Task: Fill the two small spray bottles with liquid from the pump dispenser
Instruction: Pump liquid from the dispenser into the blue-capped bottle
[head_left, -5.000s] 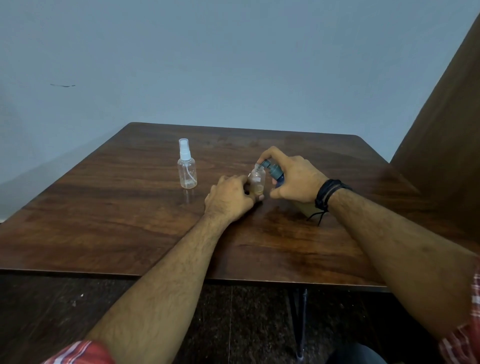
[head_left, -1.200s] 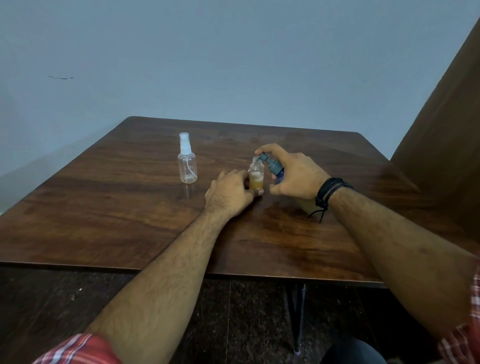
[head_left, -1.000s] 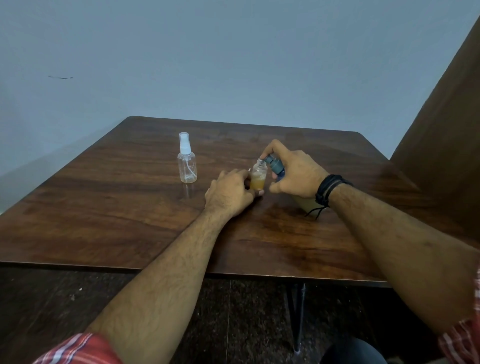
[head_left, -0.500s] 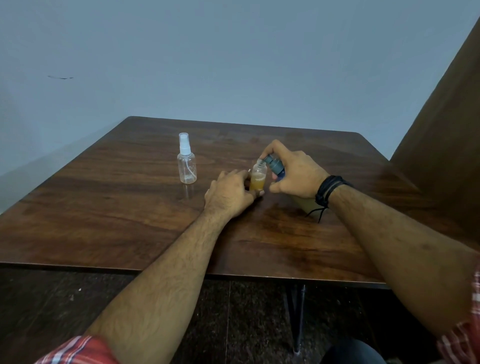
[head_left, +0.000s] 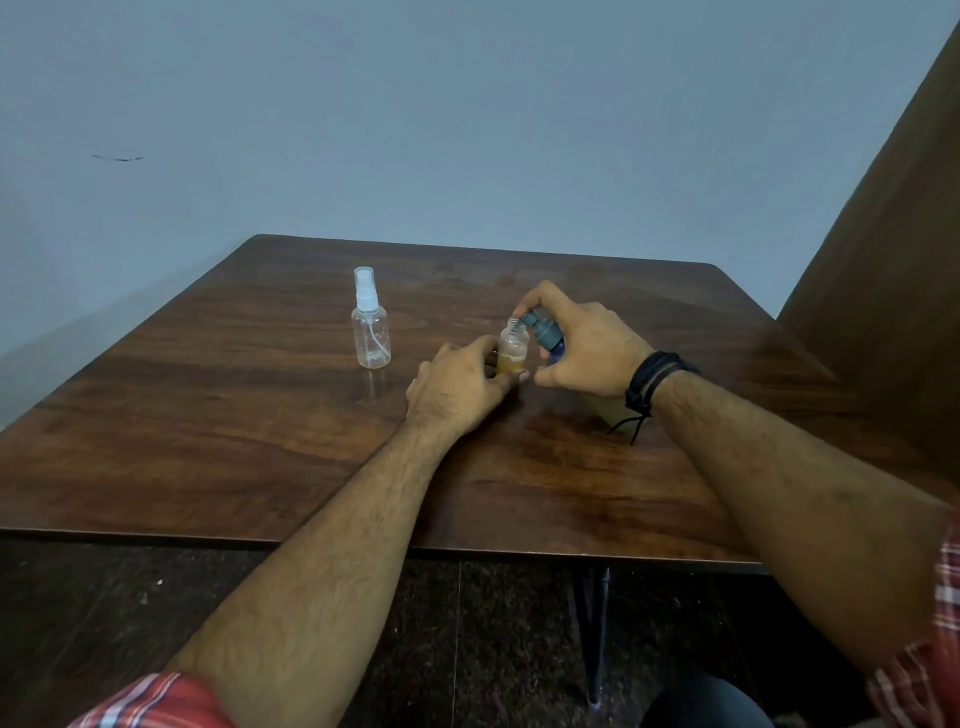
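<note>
Left hand (head_left: 457, 387) had its fingers (head_left: 506, 378) wrapped round the base of the open spray bottle (head_left: 512, 353), probably so it wouldn't tip on the surface (head_left: 260, 415). Right hand (head_left: 587, 353) gripped the pump dispenser (head_left: 545, 335), nozzle right over the bottle's mouth. The capped bottle (head_left: 370, 327) stood farther left, untouched.

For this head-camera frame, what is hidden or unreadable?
- Body of the blue pump dispenser: hidden behind the right hand.
- Base of the small open clear bottle: covered by the left hand.
- Liquid in the capped clear spray bottle: too small to judge.
</note>
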